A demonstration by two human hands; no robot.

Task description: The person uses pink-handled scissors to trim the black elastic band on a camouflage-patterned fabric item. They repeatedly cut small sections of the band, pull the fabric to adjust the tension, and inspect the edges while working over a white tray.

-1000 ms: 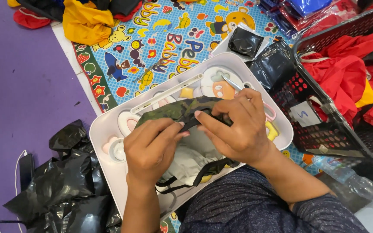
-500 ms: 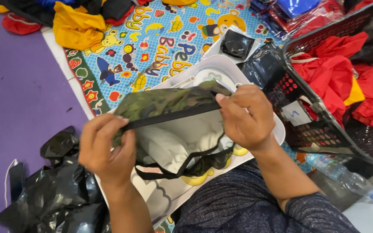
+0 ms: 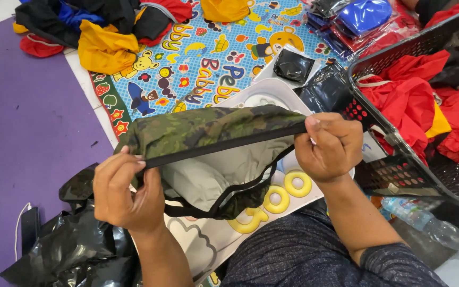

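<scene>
The left hand (image 3: 126,194) and the right hand (image 3: 328,149) each pinch one end of a green camouflage cloth (image 3: 208,130) and hold its black edge stretched tight above a white tray (image 3: 272,93). A black basket (image 3: 399,175) of red clothes (image 3: 405,101) sits to the right

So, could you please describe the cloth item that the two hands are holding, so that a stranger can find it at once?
Start at the black plastic basket full of red cloth on the right; just left of it, the left hand and right hand stretch a camouflage garment above a white tray. Its green camouflage pattern and black edge band set it apart from the plain red, yellow and black cloths around.
</scene>
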